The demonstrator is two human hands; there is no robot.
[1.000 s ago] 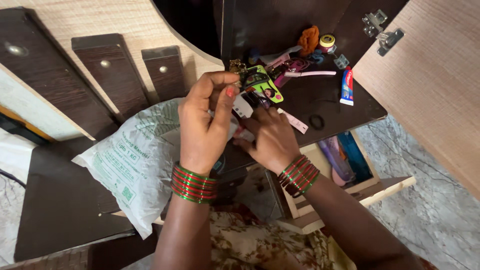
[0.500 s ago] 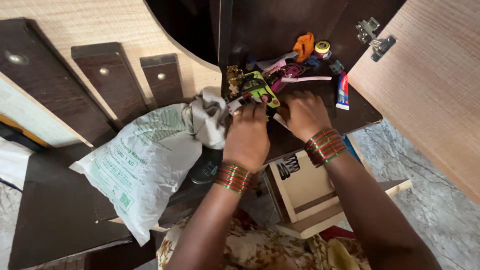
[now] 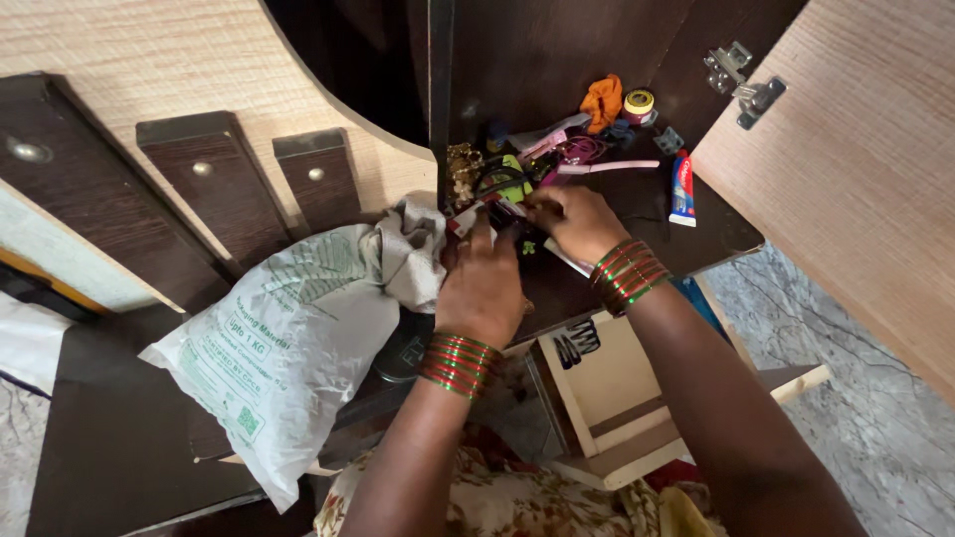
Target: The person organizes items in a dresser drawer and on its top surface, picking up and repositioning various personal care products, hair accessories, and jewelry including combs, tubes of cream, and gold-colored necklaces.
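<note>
both hands, left hand (image 3: 484, 283) and right hand (image 3: 569, 221), pinch small cards (image 3: 497, 211) on the dark shelf (image 3: 647, 214) beside a white bag (image 3: 288, 338).

Under both hands lies a dark, matt wood-grain laminate shelf (image 3: 637, 214). Left of them sags a thin, crinkled, slightly glossy white plastic bag (image 3: 284, 343). Beyond the fingers, a glossy plastic tube (image 3: 681, 189); far right, a shiny metal hinge (image 3: 741, 75).

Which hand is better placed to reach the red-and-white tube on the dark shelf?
Right. The right hand lies closer to the red-and-white tube, with bare shelf between them. The left hand sits farther off, beside the white plastic bag.
</note>
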